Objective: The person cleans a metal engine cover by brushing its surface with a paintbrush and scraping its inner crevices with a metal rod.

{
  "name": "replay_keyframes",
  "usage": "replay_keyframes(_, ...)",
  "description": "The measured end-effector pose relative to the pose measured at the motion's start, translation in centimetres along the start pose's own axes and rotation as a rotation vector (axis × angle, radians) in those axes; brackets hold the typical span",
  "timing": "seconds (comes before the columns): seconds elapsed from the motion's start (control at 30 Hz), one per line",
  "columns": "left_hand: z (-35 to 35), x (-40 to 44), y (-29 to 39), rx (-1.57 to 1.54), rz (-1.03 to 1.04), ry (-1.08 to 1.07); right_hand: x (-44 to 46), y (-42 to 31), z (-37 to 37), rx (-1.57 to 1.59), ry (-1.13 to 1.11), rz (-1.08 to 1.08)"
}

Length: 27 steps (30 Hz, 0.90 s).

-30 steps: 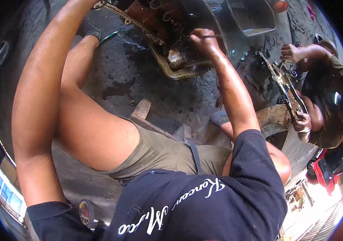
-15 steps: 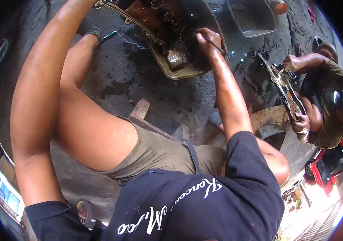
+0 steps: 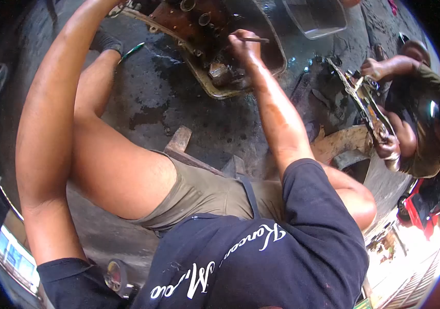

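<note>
Landmark: dark, shallow, rectangular tub with a pale rim point(image 3: 224, 96)
Large part: reddish-brown metal casing with a bolt-holed flange point(image 3: 163, 23), leaning over the left side of the tub
Right hand point(image 3: 246, 47): above the tub's interior, fingers closed around a thin dark rod-like tool point(image 3: 256, 39) that sticks out to the right
Left hand point(image 3: 118, 5): beyond the tub's upper left, by the end of the casing's flange; mostly cut off, so its grip cannot be told
Inside the tub: small boxy metal piece point(image 3: 220, 72), near the lower rim
Left of the tub: slim green stick-like item point(image 3: 133, 52) near the foot
Right of the tub: clear plastic bin point(image 3: 316, 20); farther off, a co-worker point(image 3: 423, 103) holding a long, narrow metal part point(image 3: 360, 99)
</note>
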<state>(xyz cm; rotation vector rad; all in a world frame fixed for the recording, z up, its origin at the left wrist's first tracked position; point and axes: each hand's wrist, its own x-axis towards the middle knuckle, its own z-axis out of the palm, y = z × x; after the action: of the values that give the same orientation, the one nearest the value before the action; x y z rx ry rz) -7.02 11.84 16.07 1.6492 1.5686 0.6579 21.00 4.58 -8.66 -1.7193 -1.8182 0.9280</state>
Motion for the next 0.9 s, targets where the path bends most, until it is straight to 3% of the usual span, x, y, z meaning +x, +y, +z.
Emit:
replay_keyframes(0.03,-0.1,0.5,-1.2,-0.071,0.069,0.034,-0.4,-1.4,-0.8,0.223,-0.088,0.104)
replay_keyframes(0.1,-0.4,1.1,-2.9,-0.121,0.071,0.024,0.0,0.9,-0.7,0.883,-0.052,0.337)
replay_keyframes(0.17,-0.4,1.6,-2.9,-0.245,0.173,0.017,0.3,2.8,-0.2,0.945,-0.038,0.35)
replay_keyframes(0.2,-0.2,1.3,-2.2,-0.362,0.076,-0.027,0.0,3.3,0.7,0.779,-0.071,0.178)
replay_keyframes(0.23,-0.5,1.8,-3.3,-0.296,0.176,-0.037,-0.5,3.6,1.4,0.608,-0.101,0.012)
replay_keyframes(0.33,-0.7,2.8,-6.2,-0.366,0.318,-0.045,0.2,1.7,1.6,0.839,0.063,0.181)
replay_keyframes(0.4,-0.5,1.8,-4.9,-0.43,0.237,-0.029,-0.2,1.8,2.5,0.486,0.097,0.009)
replay_keyframes(0.43,-0.7,1.9,-4.3,-0.423,0.246,-0.042,-0.1,2.4,2.1,0.52,0.02,0.027)
replay_keyframes(0.5,-0.7,1.5,-3.4,-0.292,0.138,-0.005,1.2,4.7,1.3,0.786,0.112,0.097)
replay_keyframes(0.57,-0.6,1.5,-2.9,-0.285,0.113,0.008,1.0,3.0,-0.1,0.844,0.247,0.144)
replay_keyframes(0.63,-0.7,1.7,-3.1,-0.255,0.144,0.005,0.0,1.4,0.3,0.331,0.083,-0.027)
replay_keyframes(0.67,-0.8,1.8,-3.3,-0.274,0.172,-0.017,0.1,1.2,0.4,0.207,0.105,-0.178)
replay_keyframes(0.7,-0.8,2.2,-3.5,-0.27,0.181,-0.022,0.4,1.2,0.2,0.209,0.117,-0.177)
replay_keyframes(0.77,-0.8,1.7,-3.2,-0.218,0.214,-0.011,0.7,1.5,0.6,0.182,0.372,-0.258)
replay_keyframes(0.83,-0.8,1.3,-2.4,-0.184,0.203,-0.001,0.0,1.4,1.5,0.046,0.324,-0.389)
replay_keyframes(0.9,-0.2,0.7,-1.3,-0.21,0.086,0.043,-0.1,2.6,0.0,-0.168,0.141,-0.458)
